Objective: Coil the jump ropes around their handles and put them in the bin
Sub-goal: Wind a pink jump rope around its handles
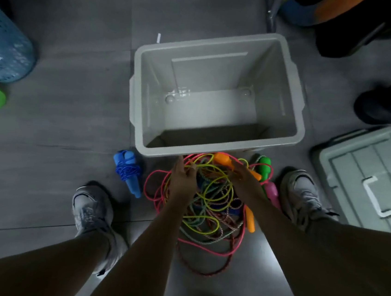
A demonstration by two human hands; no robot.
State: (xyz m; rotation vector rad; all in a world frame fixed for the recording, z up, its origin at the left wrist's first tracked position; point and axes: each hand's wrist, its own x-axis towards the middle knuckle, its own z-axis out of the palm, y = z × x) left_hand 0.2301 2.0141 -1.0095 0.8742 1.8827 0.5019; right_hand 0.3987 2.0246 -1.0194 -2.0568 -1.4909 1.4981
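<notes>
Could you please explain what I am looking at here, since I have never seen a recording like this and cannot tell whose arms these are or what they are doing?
There is no machine: a person wears a camera on the head, so the single picture looks down past their own arms and shoes to the floor. A grey bin stands open in front of them, with nothing in it. Just below it lies a tangled pile of jump ropes with orange, green and pink handles. The left hand and right hand reach into the pile; the frame is too blurred to say what either grips. One blue rope, already coiled round its handles, lies left of the pile. A grey lid lies to the right.
</notes>
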